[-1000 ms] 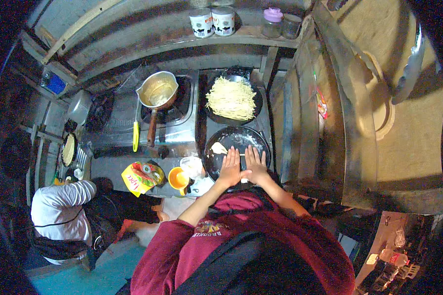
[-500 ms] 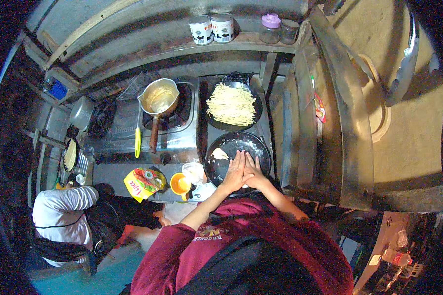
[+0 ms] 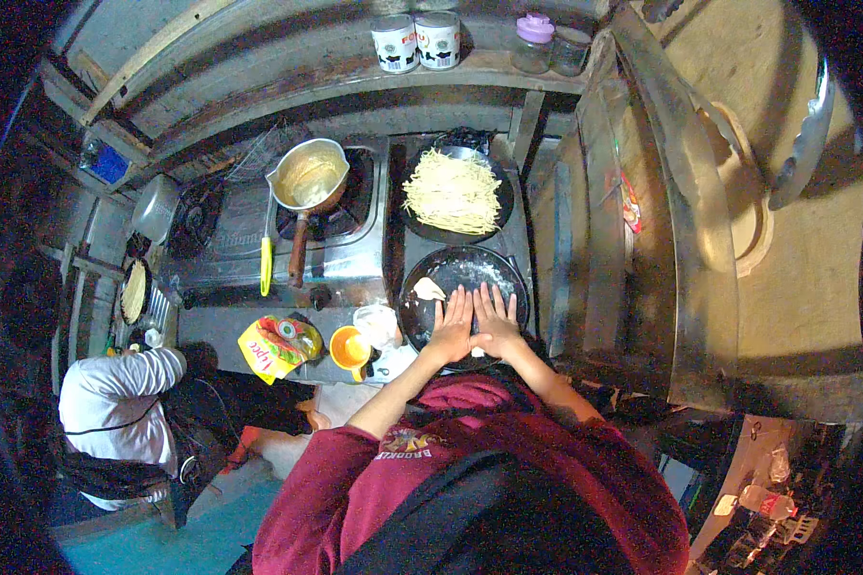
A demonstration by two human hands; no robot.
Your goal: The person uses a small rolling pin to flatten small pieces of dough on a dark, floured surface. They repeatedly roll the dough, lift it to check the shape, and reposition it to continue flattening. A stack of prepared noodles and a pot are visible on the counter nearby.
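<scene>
My left hand and my right hand lie side by side over a dark round tray. Both are open, fingers stretched out, with the thumbs meeting. White flour dusts the tray. A pale piece of dough sits just beyond my left fingertips. Between the heels of my hands a small pale bit peeks out; whatever else is under the palms is hidden. Behind the tray, a pile of pale thin strips, like noodles, fills another dark round pan.
A saucepan stands on the stove, beside a yellow-handled utensil. Left of the tray are an orange cup, a clear plastic bag and a yellow packet. Another person sits at left. Cans line the shelf.
My hands were overlapped, the left partly over the right. Now they have moved apart to lie side by side, with the fingers spread wider.
</scene>
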